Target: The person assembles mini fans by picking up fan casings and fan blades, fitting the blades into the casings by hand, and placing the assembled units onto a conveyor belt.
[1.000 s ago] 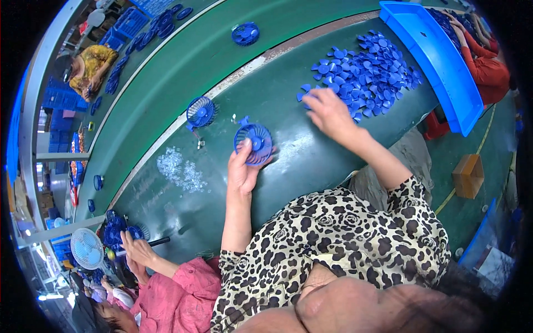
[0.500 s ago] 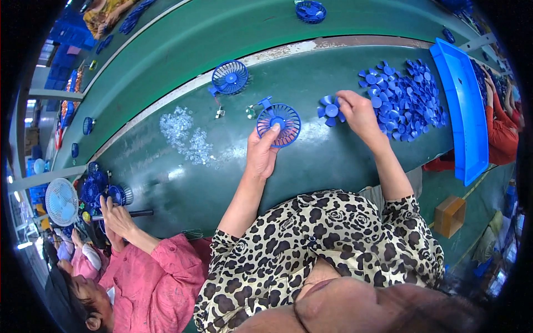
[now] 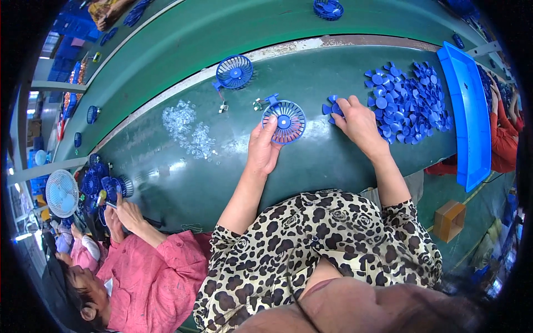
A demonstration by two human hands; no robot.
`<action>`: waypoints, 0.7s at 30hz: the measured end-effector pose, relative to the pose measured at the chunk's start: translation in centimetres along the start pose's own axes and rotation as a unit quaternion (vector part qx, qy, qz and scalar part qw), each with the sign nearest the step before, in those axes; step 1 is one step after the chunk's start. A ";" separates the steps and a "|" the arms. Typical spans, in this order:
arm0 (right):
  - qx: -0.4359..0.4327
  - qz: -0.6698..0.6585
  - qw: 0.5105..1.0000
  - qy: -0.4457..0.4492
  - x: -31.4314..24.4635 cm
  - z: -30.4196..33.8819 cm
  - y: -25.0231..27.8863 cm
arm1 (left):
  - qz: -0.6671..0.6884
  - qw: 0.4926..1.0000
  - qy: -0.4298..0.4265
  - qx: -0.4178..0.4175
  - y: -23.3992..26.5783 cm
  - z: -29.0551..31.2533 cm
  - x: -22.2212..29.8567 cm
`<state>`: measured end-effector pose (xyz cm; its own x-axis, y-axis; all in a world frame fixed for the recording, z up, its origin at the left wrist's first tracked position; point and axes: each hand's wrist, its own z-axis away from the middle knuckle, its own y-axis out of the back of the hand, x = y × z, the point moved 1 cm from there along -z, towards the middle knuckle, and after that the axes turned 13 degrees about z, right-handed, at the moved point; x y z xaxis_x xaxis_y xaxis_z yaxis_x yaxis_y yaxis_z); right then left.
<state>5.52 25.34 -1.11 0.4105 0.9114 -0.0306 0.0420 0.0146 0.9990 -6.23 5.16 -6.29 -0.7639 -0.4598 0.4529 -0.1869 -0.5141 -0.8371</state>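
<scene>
In the head view, a round blue fan housing (image 3: 285,122) is held at its rim by the left hand (image 3: 263,149) above the green table (image 3: 222,186), while, well apart, a blue fan blade (image 3: 335,108), partly hidden beside the heaped blades (image 3: 411,102), seems to be pinched by the right hand (image 3: 360,125).

Right across the view now, there's not a word, a label or a number to be read! No legible sign or brand anywhere either
</scene>
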 end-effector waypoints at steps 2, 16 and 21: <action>0.028 -0.042 0.998 0.028 -0.8 -0.2 0.8 | -0.014 1.000 -0.010 0.004 0.1 -0.3 0.1; 0.085 -0.136 0.978 0.131 -8.9 -0.5 -0.8 | -0.119 0.986 -0.112 0.031 -1.6 0.7 -0.8; 0.129 -0.186 0.963 0.148 -8.5 0.9 -0.4 | -0.169 0.970 -0.176 -0.005 -0.6 0.6 -1.1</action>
<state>2.84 17.24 -1.32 0.0476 0.9404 -0.3368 0.3771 0.2953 0.8778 -4.93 5.49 -6.11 -0.3994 -0.4863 0.7772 -0.3972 -0.6722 -0.6248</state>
